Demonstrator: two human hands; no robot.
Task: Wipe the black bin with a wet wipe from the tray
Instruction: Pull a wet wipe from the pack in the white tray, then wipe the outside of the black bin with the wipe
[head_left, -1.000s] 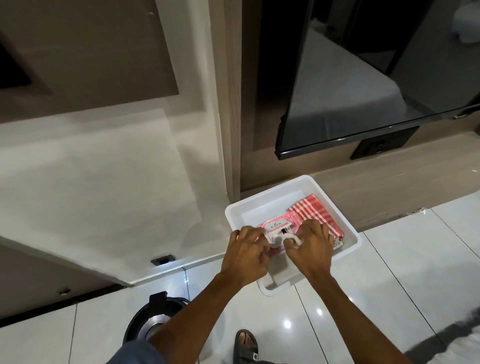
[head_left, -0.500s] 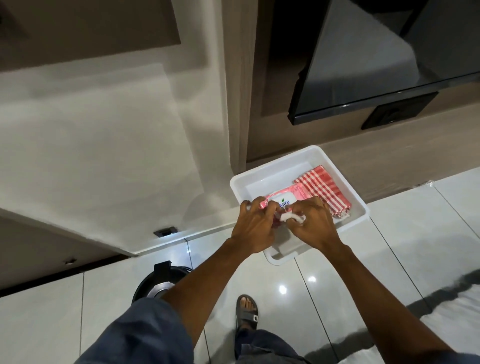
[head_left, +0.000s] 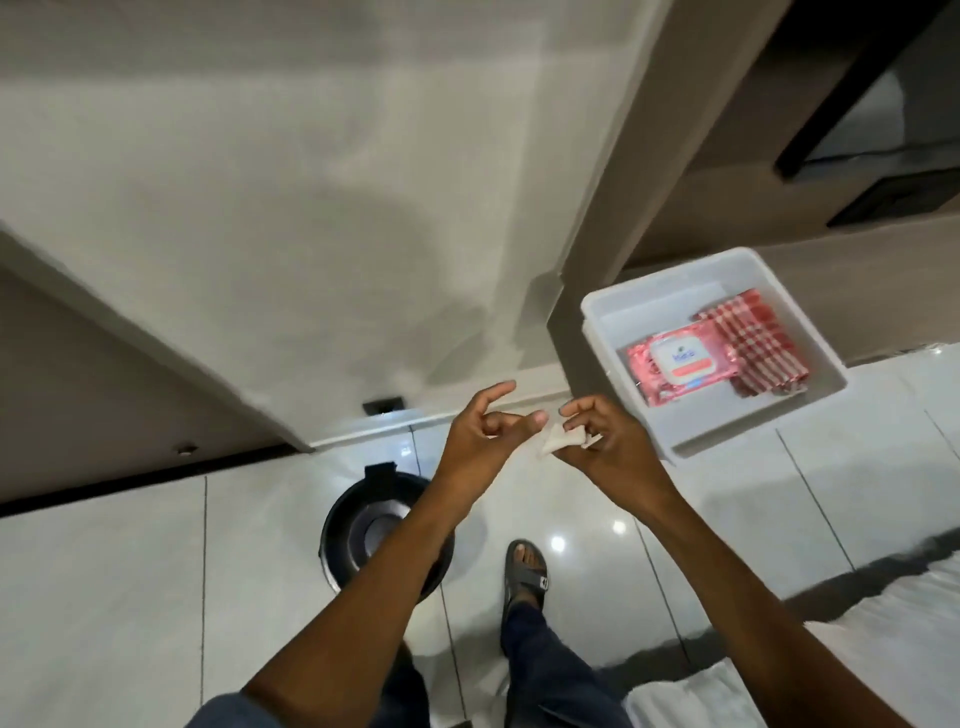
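A folded white wet wipe (head_left: 561, 441) is pinched between my left hand (head_left: 480, 431) and my right hand (head_left: 605, 441), held in the air above the tiled floor. The round black bin (head_left: 363, 535) stands on the floor below my left forearm, which covers part of its lid. The white tray (head_left: 727, 421) sits on the floor to the right of my hands. In it lie a pink wet wipe pack (head_left: 675, 364) with its white lid shut and a folded red checked cloth (head_left: 753, 343).
A white wall and its skirting run behind the bin, with a small dark socket (head_left: 383, 404) low down. A brown wooden unit stands behind the tray. My sandalled foot (head_left: 525, 571) is right of the bin. White fabric lies at the lower right.
Both hands have lifted out of the tray and moved left with a wet wipe pulled from the pack. The view has swung left, so the tray now sits to the right.
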